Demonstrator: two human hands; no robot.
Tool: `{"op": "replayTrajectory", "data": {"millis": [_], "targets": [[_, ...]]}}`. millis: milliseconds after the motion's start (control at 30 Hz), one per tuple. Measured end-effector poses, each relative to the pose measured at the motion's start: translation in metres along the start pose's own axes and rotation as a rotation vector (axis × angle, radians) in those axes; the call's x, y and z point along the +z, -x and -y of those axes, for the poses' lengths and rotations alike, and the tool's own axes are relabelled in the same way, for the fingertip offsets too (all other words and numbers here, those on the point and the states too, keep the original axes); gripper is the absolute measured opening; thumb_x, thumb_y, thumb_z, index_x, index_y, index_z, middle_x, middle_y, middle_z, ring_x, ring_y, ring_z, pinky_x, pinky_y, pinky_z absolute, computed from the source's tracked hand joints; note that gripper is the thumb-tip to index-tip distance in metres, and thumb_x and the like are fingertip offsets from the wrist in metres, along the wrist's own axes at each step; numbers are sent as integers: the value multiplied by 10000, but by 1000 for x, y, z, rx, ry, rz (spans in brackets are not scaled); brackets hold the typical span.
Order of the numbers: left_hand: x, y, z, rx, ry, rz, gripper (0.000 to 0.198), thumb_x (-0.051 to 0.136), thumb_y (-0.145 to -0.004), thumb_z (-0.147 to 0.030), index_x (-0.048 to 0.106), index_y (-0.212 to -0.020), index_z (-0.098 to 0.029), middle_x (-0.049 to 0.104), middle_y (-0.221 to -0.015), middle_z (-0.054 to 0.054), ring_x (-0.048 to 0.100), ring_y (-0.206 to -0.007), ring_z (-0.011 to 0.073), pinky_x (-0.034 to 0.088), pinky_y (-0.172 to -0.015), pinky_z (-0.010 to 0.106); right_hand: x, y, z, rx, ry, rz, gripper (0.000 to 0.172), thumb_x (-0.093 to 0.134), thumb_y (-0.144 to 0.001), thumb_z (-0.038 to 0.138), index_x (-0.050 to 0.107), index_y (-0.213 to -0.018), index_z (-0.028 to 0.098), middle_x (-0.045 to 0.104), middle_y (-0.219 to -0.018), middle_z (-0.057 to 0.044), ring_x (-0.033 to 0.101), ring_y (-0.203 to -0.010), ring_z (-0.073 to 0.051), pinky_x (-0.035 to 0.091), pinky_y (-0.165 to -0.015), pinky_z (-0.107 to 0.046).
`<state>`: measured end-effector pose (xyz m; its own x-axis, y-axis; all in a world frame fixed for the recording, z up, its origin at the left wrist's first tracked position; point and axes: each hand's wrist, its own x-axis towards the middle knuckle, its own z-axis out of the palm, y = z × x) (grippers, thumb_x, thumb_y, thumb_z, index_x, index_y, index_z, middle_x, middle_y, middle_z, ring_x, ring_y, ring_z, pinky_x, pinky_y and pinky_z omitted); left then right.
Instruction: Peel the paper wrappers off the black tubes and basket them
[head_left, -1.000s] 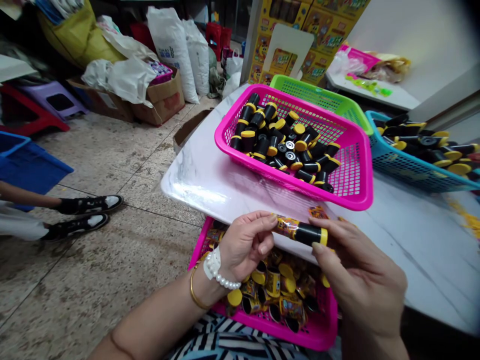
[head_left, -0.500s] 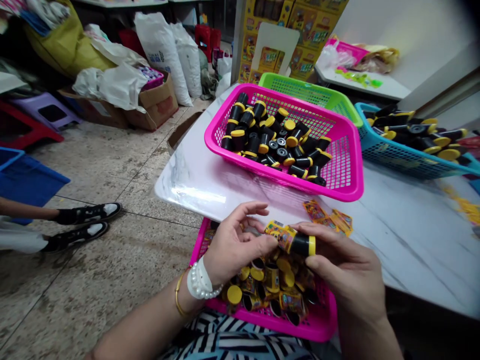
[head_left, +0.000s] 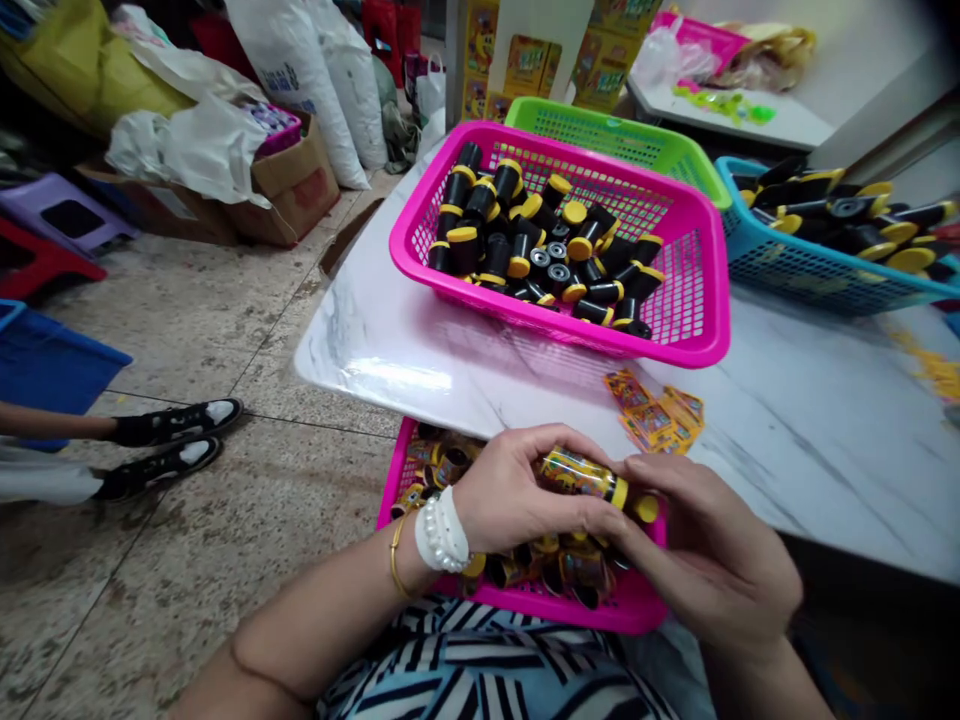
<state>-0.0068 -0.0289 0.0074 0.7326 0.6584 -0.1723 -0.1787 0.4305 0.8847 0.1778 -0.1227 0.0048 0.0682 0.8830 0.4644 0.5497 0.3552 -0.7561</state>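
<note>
Between my two hands lies a small black canister (head_left: 577,476) with a yellow cap, its body covered by a printed yellow label. My left hand (head_left: 529,492) curls around it, thumb along the near side and fingers over the far side. At the capped end, the fingers and thumb of my right hand (head_left: 709,540) close on it; part of that contact is hidden. Below both hands is a pink basket (head_left: 630,620) of labelled canisters, partly covered by my hands. Loose printed labels (head_left: 656,415) lie on the marble-patterned table (head_left: 360,360), just beyond my right hand.
A larger pink basket (head_left: 709,300) on the table holds many unlabelled black canisters. Behind it stands a green basket (head_left: 615,135), and a blue basket (head_left: 817,270) of canisters is at right. At left, a person's shoes (head_left: 180,425) rest on the floor near a blue bin (head_left: 60,370).
My left hand has moved right and wrapped around the canister. The label, earlier sticking out past the canister's end, now covers its body up to the cap. The view has shifted slightly.
</note>
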Motion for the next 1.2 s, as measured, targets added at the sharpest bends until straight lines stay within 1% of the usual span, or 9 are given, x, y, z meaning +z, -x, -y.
{"op": "replayTrajectory", "data": {"millis": [100, 167, 333, 433, 533, 700, 867, 1000, 1200], "targets": [[-3, 5, 4, -104, 77, 19, 442, 843, -753, -295, 679, -1147, -180, 677, -809, 17, 612, -632, 108, 490, -588, 209, -8, 2, 5, -158, 143, 82, 602, 775, -794, 66, 664, -1322, 335, 734, -1098, -76, 720, -967, -254, 633, -824, -407], [-6, 10, 6, -148, 60, 11, 364, 808, -790, -324, 688, -1097, -169, 679, -772, 21, 607, -588, 111, 489, -560, 215, -9, 2, 6, -187, 190, 81, 606, 768, -807, 68, 655, -1339, 333, 733, -1103, -78, 728, -966, -245, 640, -823, -384], [-5, 16, 12, 64, -241, -89, 283, 826, -771, -265, 746, -1027, -173, 752, -952, 69, 680, -874, 182, 520, -832, 278, 6, 11, 0, -37, 91, -13, 524, 824, -779, 109, 715, -1251, 310, 742, -1027, -66, 733, -883, -223, 635, -769, -347], [-7, 16, 15, 112, -395, -59, 246, 775, -831, -291, 749, -1042, -167, 762, -981, 77, 678, -917, 192, 503, -868, 280, 17, 16, -3, 66, -3, -45, 418, 828, -781, 139, 748, -1164, 285, 742, -976, -64, 730, -829, -210, 625, -733, -341], [-13, 18, 19, 9, -396, -10, 279, 726, -875, -358, 726, -1085, -175, 743, -917, 61, 672, -807, 170, 507, -768, 258, 19, 15, -4, 17, 10, -2, 355, 814, -785, 146, 760, -1114, 268, 750, -955, -70, 739, -826, -207, 632, -725, -326], [-16, 25, 28, -189, -110, 11, 329, 688, -891, -453, 658, -1078, -183, 668, -783, 19, 586, -571, 114, 476, -577, 229, 18, 14, -2, -121, 72, 38, 354, 779, -804, 123, 763, -1115, 291, 773, -940, -56, 757, -789, -179, 650, -704, -277], [-10, 28, 44, 55, -361, -129, 170, 723, -867, -310, 736, -986, -189, 723, -929, 60, 656, -860, 176, 493, -838, 279, 35, 34, -5, 192, -126, -75, 294, 843, -745, 160, 795, -1025, 239, 748, -914, -71, 746, -744, -184, 652, -649, -278], [-6, 31, 54, 69, -369, -114, 206, 726, -872, -347, 721, -999, -184, 710, -914, 63, 646, -835, 175, 481, -798, 267, 38, 50, -7, 465, -356, -79, 272, 807, -784, 158, 788, -1043, 241, 705, -1005, -69, 746, -747, -170, 652, -634, -269], [-6, 35, 48, -255, -38, -5, 427, 664, -891, -554, 594, -1082, -178, 600, -669, -18, 504, -476, 89, 376, -488, 200, 13, 46, -3, 64, -5, 29, 444, 822, -761, 113, 749, -1160, 293, 751, -998, -58, 737, -878, -200, 634, -791, -317]]}}
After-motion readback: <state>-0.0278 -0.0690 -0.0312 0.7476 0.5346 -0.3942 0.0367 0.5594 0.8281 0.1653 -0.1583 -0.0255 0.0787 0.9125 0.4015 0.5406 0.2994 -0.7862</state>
